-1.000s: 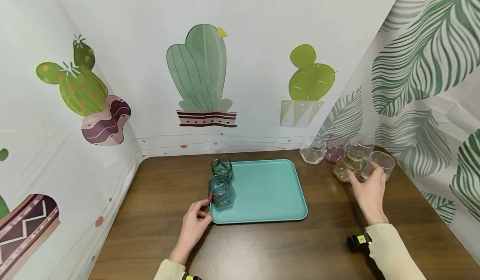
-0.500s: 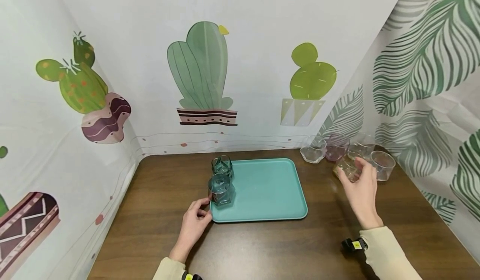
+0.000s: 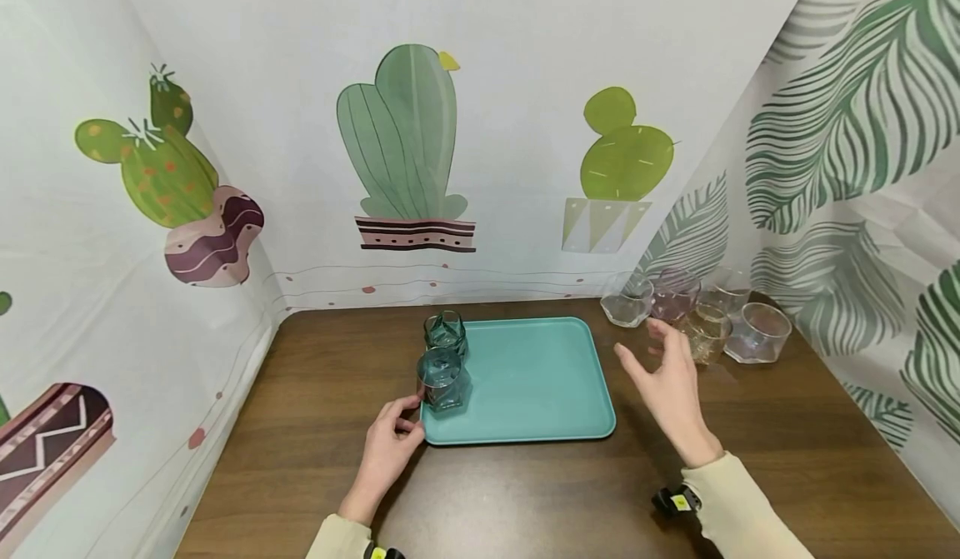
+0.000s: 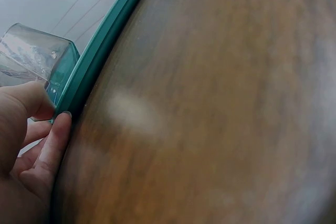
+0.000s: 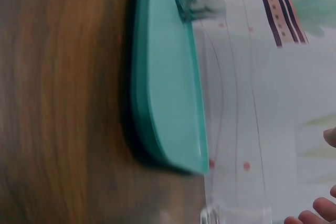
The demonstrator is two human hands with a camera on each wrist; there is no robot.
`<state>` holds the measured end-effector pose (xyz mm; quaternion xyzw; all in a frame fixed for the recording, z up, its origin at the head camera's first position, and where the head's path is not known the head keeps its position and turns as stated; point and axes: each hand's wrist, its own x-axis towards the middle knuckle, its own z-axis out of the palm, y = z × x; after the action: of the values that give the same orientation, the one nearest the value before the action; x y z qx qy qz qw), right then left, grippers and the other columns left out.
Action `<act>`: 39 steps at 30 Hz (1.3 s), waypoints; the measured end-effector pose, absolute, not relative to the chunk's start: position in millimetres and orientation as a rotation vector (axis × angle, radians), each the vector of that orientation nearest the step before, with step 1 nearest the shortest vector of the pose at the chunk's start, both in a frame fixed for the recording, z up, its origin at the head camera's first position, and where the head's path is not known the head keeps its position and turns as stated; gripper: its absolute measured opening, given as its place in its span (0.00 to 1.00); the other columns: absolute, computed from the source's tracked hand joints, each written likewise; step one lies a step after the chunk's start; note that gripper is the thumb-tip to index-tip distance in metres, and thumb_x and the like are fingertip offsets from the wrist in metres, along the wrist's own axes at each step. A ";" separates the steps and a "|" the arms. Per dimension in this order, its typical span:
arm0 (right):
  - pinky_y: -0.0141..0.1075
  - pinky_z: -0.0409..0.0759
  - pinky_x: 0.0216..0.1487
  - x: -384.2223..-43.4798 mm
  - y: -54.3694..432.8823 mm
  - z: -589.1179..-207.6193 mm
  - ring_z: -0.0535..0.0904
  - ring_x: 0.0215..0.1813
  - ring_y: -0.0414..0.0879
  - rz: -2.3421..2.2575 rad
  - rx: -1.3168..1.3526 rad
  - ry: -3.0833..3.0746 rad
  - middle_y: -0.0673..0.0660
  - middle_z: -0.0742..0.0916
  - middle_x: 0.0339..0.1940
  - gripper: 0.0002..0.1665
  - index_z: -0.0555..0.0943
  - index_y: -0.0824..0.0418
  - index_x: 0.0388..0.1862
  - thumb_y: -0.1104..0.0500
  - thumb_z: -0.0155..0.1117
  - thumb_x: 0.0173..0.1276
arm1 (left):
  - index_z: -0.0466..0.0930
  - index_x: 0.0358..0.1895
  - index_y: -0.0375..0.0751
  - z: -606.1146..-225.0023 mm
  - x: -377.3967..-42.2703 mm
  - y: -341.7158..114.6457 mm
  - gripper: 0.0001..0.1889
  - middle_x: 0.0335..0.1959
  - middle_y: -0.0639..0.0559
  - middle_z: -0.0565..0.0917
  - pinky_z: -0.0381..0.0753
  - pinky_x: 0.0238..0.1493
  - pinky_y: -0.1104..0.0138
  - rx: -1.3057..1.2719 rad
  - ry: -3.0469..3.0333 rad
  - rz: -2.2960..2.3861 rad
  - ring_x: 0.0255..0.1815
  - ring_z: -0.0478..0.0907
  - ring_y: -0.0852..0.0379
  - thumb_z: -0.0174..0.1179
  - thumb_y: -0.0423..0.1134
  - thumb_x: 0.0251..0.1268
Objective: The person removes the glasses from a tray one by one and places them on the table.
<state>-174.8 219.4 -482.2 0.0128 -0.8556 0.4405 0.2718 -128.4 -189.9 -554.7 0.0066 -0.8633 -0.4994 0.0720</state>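
A turquoise tray lies on the wooden table. Two glasses stand along its left side: a dark green glass at the back and a blue glass nearer the front. My left hand holds the tray's left edge near the front corner; in the left wrist view, thumb and finger meet at the rim. My right hand hovers between the tray and the glasses at right, thumb and fingers apart, with nothing held. Nearest to it are an amber glass and a clear faceted glass.
Beyond them stand a purple glass, a clear glass at the back and another clear glass at front right. A printed cloth wall borders the table's back and sides.
My right hand has moved left, away from the amber glass and the front right clear glass, carrying nothing. The left hand and the tray have stayed in place.
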 end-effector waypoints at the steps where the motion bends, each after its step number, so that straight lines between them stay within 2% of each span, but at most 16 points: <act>1: 0.46 0.75 0.58 -174.0 214.9 -482.3 0.76 0.60 0.64 1.190 0.052 -2.318 0.71 0.78 0.60 0.37 0.72 0.73 0.68 0.64 0.76 0.64 | 0.83 0.58 0.34 -554.6 -128.2 -189.8 0.21 0.54 0.42 0.83 0.82 0.37 0.72 0.021 -2.596 -1.500 0.36 0.82 0.59 0.64 0.26 0.59; 7: 0.51 0.74 0.60 -169.8 187.2 -484.2 0.75 0.63 0.64 1.236 0.155 -2.387 0.70 0.78 0.62 0.38 0.71 0.71 0.70 0.62 0.77 0.65 | 0.84 0.58 0.35 -553.6 -127.2 -189.3 0.20 0.54 0.42 0.83 0.82 0.37 0.72 0.027 -2.600 -1.497 0.37 0.82 0.59 0.65 0.27 0.60; 15: 0.56 0.80 0.60 -170.2 152.3 -490.2 0.78 0.61 0.62 1.253 0.330 -2.411 0.68 0.78 0.64 0.40 0.70 0.70 0.71 0.60 0.78 0.64 | 0.84 0.57 0.34 -553.6 -127.2 -189.0 0.20 0.53 0.42 0.83 0.82 0.37 0.72 0.020 -2.595 -1.484 0.36 0.82 0.59 0.64 0.26 0.60; 22: 0.55 0.80 0.61 -168.2 124.1 -491.1 0.77 0.64 0.61 1.283 0.477 -2.423 0.66 0.78 0.66 0.41 0.70 0.67 0.72 0.57 0.78 0.64 | 0.83 0.57 0.35 -554.1 -126.7 -188.4 0.20 0.53 0.42 0.83 0.82 0.37 0.71 0.015 -2.592 -1.484 0.36 0.82 0.58 0.64 0.26 0.60; 29: 0.53 0.81 0.60 -166.6 99.3 -490.3 0.78 0.62 0.61 1.326 0.515 -2.541 0.62 0.78 0.67 0.43 0.70 0.61 0.75 0.51 0.77 0.66 | 0.84 0.57 0.35 -555.2 -126.4 -188.8 0.20 0.53 0.42 0.84 0.82 0.37 0.71 0.015 -2.590 -1.476 0.37 0.82 0.58 0.65 0.26 0.60; 33: 0.54 0.81 0.59 -167.1 85.7 -490.7 0.78 0.62 0.63 1.349 0.543 -2.574 0.62 0.78 0.68 0.45 0.69 0.62 0.76 0.48 0.77 0.65 | 0.84 0.57 0.35 -556.0 -126.9 -188.8 0.20 0.53 0.43 0.84 0.82 0.37 0.72 0.015 -2.589 -1.480 0.37 0.82 0.58 0.65 0.26 0.60; 39: 0.56 0.78 0.63 -169.9 66.6 -491.6 0.75 0.67 0.63 1.410 0.605 -2.606 0.64 0.77 0.68 0.47 0.67 0.63 0.77 0.46 0.76 0.66 | 0.84 0.57 0.35 -557.4 -127.3 -188.9 0.20 0.53 0.43 0.84 0.82 0.37 0.72 0.016 -2.580 -1.491 0.37 0.82 0.58 0.65 0.26 0.60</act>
<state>-169.9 66.6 -491.6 0.1997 -0.8603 0.4654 0.0587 -127.3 -188.9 -557.4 0.0054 -0.8631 -0.4986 0.0808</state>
